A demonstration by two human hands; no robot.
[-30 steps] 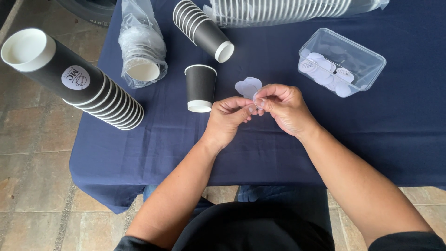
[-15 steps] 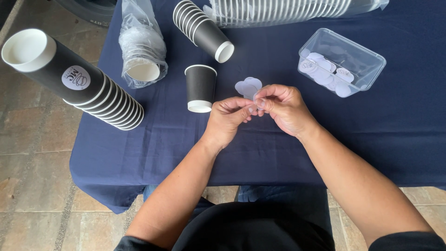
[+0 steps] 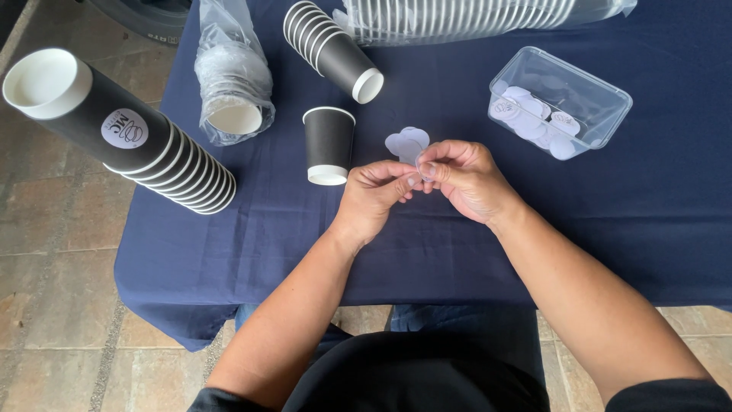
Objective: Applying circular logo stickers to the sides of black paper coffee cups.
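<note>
Paper-thin and pale, a small fan of round white stickers (image 3: pixel 407 143) is sitting pinched between both hands above the navy tablecloth (image 3: pixel 473 252), just right of an upside-down black paper cup (image 3: pixel 329 145). The left hand (image 3: pixel 371 194) is pressing thumb and forefinger narrowly on the lower edge; the right hand (image 3: pixel 463 174) is pinching likewise. They are looking feather-light, floppy and easily creased, probably best gripped by the edges.

Bare cloth (image 3: pixel 290 229) nr hands; cup (image 3: pixel 329 145) left.
</note>
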